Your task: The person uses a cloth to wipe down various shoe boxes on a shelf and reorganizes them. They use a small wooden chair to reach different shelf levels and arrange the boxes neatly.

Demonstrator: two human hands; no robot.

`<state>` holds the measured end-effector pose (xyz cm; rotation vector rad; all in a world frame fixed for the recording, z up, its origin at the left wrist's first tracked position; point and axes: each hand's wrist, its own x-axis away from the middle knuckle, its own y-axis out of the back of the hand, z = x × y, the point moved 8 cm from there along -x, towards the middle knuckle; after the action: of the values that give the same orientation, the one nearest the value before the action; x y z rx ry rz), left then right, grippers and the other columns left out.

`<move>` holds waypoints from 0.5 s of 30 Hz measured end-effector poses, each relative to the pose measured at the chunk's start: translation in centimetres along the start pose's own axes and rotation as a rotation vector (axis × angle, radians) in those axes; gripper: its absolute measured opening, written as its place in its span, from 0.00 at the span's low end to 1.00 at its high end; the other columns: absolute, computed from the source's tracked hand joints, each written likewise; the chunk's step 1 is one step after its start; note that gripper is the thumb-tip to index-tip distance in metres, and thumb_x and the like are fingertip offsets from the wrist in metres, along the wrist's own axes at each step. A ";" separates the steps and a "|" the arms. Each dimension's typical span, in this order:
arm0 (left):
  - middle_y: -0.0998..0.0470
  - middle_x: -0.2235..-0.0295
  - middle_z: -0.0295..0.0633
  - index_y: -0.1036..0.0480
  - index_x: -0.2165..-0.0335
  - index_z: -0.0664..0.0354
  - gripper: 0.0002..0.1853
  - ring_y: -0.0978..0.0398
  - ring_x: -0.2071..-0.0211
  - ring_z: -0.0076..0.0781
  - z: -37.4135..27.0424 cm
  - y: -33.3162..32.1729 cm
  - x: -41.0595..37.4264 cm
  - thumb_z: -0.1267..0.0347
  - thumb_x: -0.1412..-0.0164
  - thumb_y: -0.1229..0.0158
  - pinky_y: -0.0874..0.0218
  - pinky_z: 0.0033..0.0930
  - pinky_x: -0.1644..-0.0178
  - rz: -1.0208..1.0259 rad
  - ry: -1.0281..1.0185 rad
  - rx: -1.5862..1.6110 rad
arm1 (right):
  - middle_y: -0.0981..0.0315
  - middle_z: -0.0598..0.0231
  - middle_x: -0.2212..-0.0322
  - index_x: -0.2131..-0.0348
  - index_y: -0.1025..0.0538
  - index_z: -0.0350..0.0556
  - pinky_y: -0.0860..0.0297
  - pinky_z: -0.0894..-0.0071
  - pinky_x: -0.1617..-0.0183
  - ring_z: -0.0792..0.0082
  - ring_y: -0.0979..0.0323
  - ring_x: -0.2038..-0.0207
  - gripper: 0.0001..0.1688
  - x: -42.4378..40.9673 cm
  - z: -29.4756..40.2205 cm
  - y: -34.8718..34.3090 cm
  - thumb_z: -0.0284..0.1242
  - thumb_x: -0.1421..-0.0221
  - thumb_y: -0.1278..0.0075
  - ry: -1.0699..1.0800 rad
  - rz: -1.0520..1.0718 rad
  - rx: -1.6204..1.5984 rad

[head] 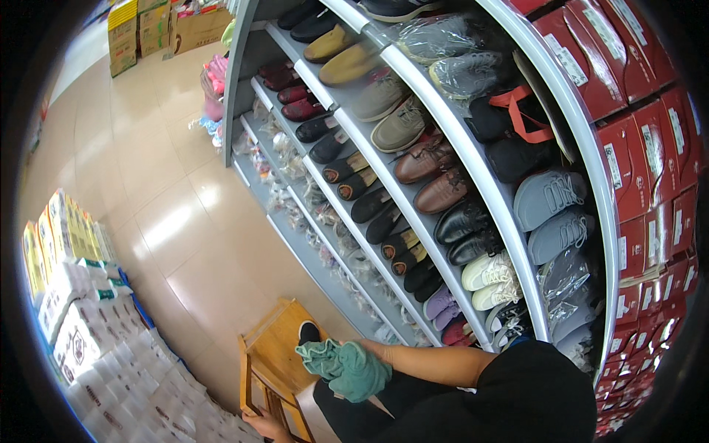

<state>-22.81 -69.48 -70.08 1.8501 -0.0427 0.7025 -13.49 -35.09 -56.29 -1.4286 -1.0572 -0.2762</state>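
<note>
A crumpled green cloth (357, 370) is bunched in my right hand (376, 350), whose fingers are mostly hidden by it. Low in the view, my left hand (267, 425) grips the frame of a wooden chair (277, 349). The chair stands on the tiled floor, tilted in the picture. A dark shoe with a white rim (309, 332) shows over its seat, close to the cloth. Beyond my right arm rise grey shelves (382, 271) with pairs of shoes, among them brown leather shoes (443, 191), white lace-up shoes (490, 279) and grey lace-up shoes (556, 238).
Red shoe boxes (637, 160) are stacked along the right, above the shelves. White plastic-wrapped packs (138, 376) and yellow-white cartons (66, 232) are piled at the left. Cardboard boxes (199, 30) stand on the floor at the far top left. Bagged shoes fill the lowest shelves.
</note>
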 end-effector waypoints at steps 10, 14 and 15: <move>0.28 0.57 0.57 0.39 0.49 0.66 0.28 0.28 0.58 0.53 1.4 -0.3 1.4 0.68 0.47 0.40 0.36 0.45 0.54 -0.055 -0.273 0.100 | 0.27 0.55 0.58 0.53 0.28 0.45 0.31 0.53 0.53 0.56 0.26 0.60 0.27 -7.6 -2.4 9.6 0.46 0.40 0.60 -0.008 0.159 0.021; 0.29 0.58 0.59 0.38 0.49 0.70 0.27 0.32 0.55 0.53 2.1 -1.0 2.8 0.74 0.49 0.45 0.40 0.42 0.49 -0.221 -0.845 0.327 | 0.26 0.57 0.59 0.55 0.27 0.42 0.33 0.60 0.49 0.60 0.27 0.58 0.25 -10.4 -6.8 10.8 0.43 0.40 0.59 0.034 0.474 0.074; 0.29 0.58 0.59 0.35 0.51 0.70 0.22 0.32 0.56 0.53 0.0 0.6 4.4 0.78 0.47 0.50 0.42 0.42 0.48 -0.097 -0.551 0.199 | 0.26 0.57 0.59 0.55 0.27 0.41 0.34 0.62 0.48 0.61 0.27 0.58 0.24 -10.3 -8.7 11.1 0.42 0.40 0.59 0.051 0.574 0.076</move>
<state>-19.39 -68.44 -67.41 2.1738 -0.2460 0.1165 -7.46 -44.90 -69.35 -1.5798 -0.5733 0.1416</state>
